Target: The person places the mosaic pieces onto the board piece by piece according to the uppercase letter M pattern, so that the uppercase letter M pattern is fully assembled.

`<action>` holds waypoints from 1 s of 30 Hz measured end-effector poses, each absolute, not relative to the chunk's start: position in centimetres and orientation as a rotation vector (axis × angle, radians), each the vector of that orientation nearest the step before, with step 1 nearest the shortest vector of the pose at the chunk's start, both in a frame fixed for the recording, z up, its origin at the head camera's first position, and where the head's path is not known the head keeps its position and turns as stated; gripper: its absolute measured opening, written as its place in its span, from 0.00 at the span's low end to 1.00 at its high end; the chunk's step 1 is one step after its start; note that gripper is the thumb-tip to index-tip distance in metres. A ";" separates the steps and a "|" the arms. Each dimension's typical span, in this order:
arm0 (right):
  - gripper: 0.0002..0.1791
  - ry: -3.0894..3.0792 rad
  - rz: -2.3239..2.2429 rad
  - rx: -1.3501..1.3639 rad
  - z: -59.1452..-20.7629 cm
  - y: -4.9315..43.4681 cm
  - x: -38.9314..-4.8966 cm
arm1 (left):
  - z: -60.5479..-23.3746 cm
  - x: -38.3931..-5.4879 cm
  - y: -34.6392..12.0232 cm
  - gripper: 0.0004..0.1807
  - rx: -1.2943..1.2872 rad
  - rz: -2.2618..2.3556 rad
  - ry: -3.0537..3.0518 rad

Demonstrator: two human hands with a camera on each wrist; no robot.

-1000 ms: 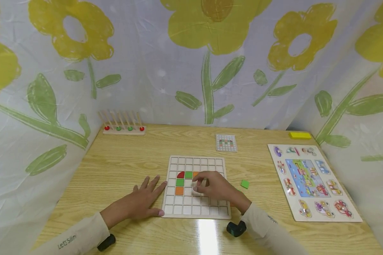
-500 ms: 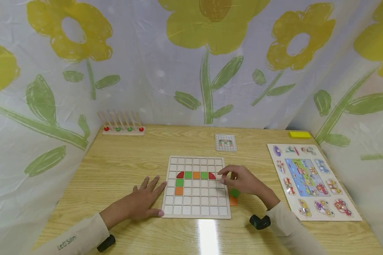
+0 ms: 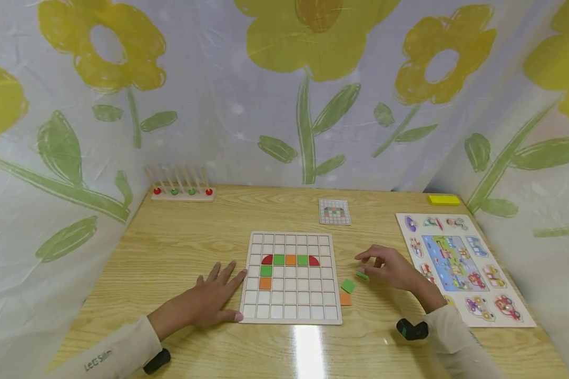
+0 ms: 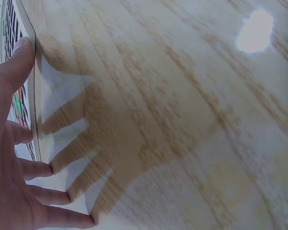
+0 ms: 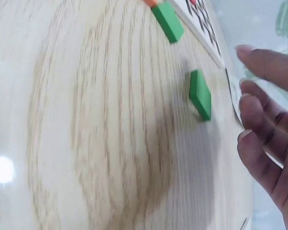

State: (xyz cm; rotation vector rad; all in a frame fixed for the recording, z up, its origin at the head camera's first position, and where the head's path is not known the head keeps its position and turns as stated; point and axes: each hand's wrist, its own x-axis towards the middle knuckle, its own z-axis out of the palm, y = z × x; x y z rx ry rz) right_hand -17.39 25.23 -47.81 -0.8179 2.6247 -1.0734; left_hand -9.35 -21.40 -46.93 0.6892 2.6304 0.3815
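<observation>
A square wooden grid board [image 3: 289, 320] lies mid-table. One row of its cells holds a rounded red tile [image 3: 267, 259], green and orange tiles and another rounded red tile [image 3: 314, 260]. Below the left red one sit a green tile [image 3: 266, 271] and an orange tile [image 3: 265, 283]. My left hand [image 3: 213, 297] rests spread on the table, thumb at the board's near left corner. My right hand [image 3: 391, 268] hovers just over a loose green tile [image 5: 200, 96], fingers loosely bent and apart from it. A second loose green tile [image 3: 347, 286] and an orange tile [image 3: 345, 299] lie by the board's right edge.
A small pattern card [image 3: 334, 212] lies beyond the board. On the right is a picture knob puzzle [image 3: 410, 237], with a yellow block [image 3: 444, 200] behind it. A peg rack with beads [image 3: 184, 195] stands at the back left, near the flowered curtain.
My right hand has moved right, off the board to the loose green tile. The row's right end, formerly covered by this hand, now shows green and red tiles. My left hand stays put.
</observation>
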 end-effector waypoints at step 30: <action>0.13 2.584 -0.947 -0.680 -48.9 26.0 -17.7 | -47.1 -9.4 -21.5 0.53 0.695 0.372 2.632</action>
